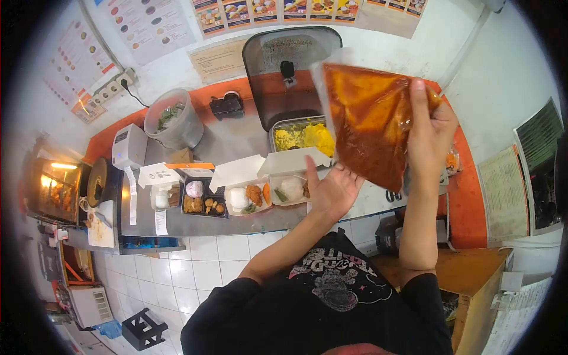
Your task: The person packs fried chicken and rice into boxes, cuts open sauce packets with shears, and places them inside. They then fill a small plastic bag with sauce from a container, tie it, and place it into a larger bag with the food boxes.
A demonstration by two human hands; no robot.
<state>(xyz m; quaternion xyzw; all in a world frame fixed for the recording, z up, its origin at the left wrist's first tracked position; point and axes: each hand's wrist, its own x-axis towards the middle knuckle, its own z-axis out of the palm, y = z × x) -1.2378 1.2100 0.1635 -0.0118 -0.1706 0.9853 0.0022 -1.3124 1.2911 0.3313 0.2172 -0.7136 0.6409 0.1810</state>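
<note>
A clear plastic bag of reddish-brown sauce (370, 121) hangs from my right hand (432, 127), which grips its right edge with the thumb across the front. Below the bag's lower left corner is my left hand (335, 192), palm up with fingers spread and nothing in it. Behind the left hand stands an open white meal box (290, 188) with rice and green slices. A second open box (248, 199) beside it holds rice and fried chicken. Just beyond, a clear tub (302, 137) contains yellow food, its dark lid (284, 65) raised against the wall.
Farther left on the metal counter (231, 142) are a black tray of food (203, 198), another open box (161, 195), a white receipt printer (129, 147) and a bucket of green leaves (176, 121). A lit food warmer (56, 189) stands far left. A black stool (144, 329) is on the tiled floor.
</note>
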